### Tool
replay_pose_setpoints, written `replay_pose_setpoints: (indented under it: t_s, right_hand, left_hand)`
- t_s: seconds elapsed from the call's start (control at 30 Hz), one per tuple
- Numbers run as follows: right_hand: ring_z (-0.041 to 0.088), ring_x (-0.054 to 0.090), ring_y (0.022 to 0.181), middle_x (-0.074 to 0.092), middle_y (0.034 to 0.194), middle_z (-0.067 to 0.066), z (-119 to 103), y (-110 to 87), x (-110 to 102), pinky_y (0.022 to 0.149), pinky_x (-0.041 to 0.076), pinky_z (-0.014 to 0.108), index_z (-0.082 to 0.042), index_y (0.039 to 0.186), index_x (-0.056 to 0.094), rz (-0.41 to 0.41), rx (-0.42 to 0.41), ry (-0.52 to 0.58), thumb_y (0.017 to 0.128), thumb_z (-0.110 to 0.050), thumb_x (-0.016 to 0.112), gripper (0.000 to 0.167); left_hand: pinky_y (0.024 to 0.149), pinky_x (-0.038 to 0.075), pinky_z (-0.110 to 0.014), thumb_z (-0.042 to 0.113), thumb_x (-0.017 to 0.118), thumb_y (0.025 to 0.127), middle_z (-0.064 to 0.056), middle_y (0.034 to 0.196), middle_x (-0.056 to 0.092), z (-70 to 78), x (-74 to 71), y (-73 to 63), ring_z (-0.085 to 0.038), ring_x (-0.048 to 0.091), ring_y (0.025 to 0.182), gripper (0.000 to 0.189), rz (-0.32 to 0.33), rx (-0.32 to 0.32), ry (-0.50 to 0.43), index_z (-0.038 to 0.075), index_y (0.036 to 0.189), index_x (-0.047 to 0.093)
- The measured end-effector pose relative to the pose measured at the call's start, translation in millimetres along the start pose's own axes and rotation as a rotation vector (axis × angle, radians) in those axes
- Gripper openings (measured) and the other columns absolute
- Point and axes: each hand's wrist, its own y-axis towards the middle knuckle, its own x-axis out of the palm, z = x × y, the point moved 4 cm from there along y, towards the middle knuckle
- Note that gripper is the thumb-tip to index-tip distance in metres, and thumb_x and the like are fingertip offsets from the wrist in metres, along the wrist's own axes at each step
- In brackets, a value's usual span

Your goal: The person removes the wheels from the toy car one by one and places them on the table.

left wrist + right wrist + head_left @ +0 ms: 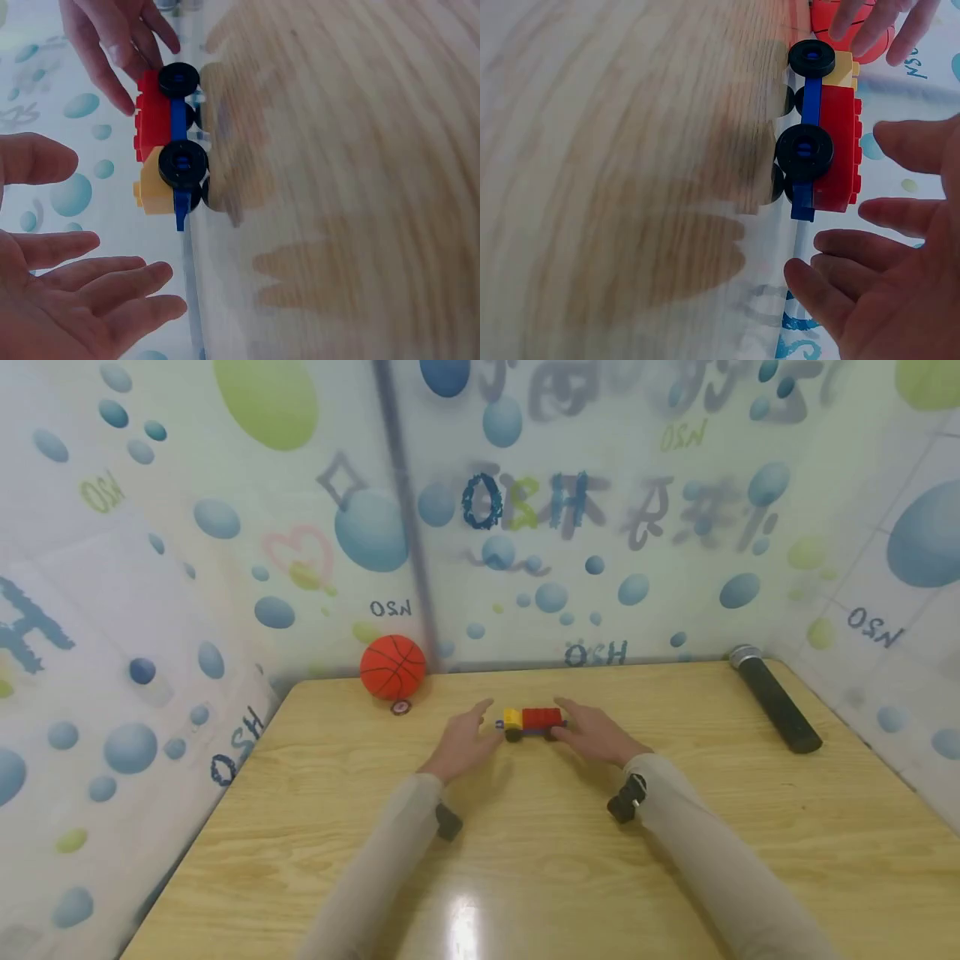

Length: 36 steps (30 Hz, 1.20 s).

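A toy truck (542, 718) built of bricks, with a yellow front, a red body, a blue base and black wheels, stands on the wooden table. My left hand (461, 743) is beside its yellow front, fingers spread and apart from it. Around the red rear end, my right hand (596, 735) has its thumb and fingers extended. The left wrist view shows a gap between my left fingertips (165, 274) and the truck's yellow block (159, 184). Seen from the right wrist, the fingers (862, 251) of my right hand stretch near the red block (837, 150) without curling round it.
A small red basketball (393, 667) sits at the back left of the table (540, 860), with a small round disc (401, 707) in front of it. Toward the back right lies a black microphone (780, 702). Walls covered with a bubble print (371, 531) enclose the table's back and sides.
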Motion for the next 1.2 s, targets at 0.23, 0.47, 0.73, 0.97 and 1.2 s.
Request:
replay_pose_setpoints:
  t_s: [0.23,0.47,0.73,0.97,1.2]
  right_hand:
    - [0.046,0.052,0.133,0.051,0.146,0.029,-0.4,4.3,0.3,0.112,0.042,0.058,0.004,0.150,0.037,0.011,-0.011,-0.043,0.103,-0.026,0.051,0.058]
    - [0.045,0.053,0.132,0.053,0.145,0.028,4.2,9.9,4.7,0.112,0.043,0.056,0.006,0.146,0.043,0.035,-0.025,-0.063,0.102,-0.015,0.052,0.049]
    - [0.045,0.061,0.123,0.061,0.136,0.028,2.7,12.3,3.6,0.106,0.048,0.055,0.005,0.138,0.051,0.087,-0.066,-0.089,0.100,-0.008,0.053,0.040]
    - [0.040,0.067,0.115,0.067,0.127,0.024,2.0,14.9,4.0,0.101,0.052,0.052,0.003,0.131,0.057,0.121,-0.070,-0.121,0.099,-0.008,0.057,0.034]
    - [0.039,0.067,0.113,0.070,0.123,0.022,1.1,17.1,1.8,0.099,0.053,0.052,0.001,0.127,0.060,0.128,-0.070,-0.134,0.099,-0.008,0.058,0.029]
  left_hand:
    - [0.108,0.049,-0.052,0.023,0.057,0.096,-0.024,0.149,0.050,0.7,5.9,7.5,-0.041,0.058,0.131,0.059,-0.007,-0.011,-0.072,0.002,0.149,0.042]
    - [0.110,0.048,-0.049,0.024,0.056,0.097,-0.023,0.149,0.051,-2.1,13.0,11.2,-0.039,0.058,0.131,0.058,-0.016,-0.020,-0.067,-0.002,0.148,0.044]
    - [0.108,0.049,-0.051,0.022,0.056,0.094,-0.026,0.137,0.061,1.0,14.9,12.7,-0.040,0.059,0.128,0.051,-0.008,-0.001,-0.018,-0.002,0.139,0.054]
    - [0.101,0.053,-0.051,0.020,0.058,0.093,-0.024,0.123,0.069,4.9,15.1,11.7,-0.037,0.065,0.116,0.034,0.008,0.034,0.019,-0.002,0.118,0.064]
    - [0.095,0.055,-0.049,0.021,0.057,0.093,-0.023,0.120,0.070,4.6,15.1,11.6,-0.036,0.067,0.108,0.038,0.004,0.025,0.044,-0.002,0.123,0.063]
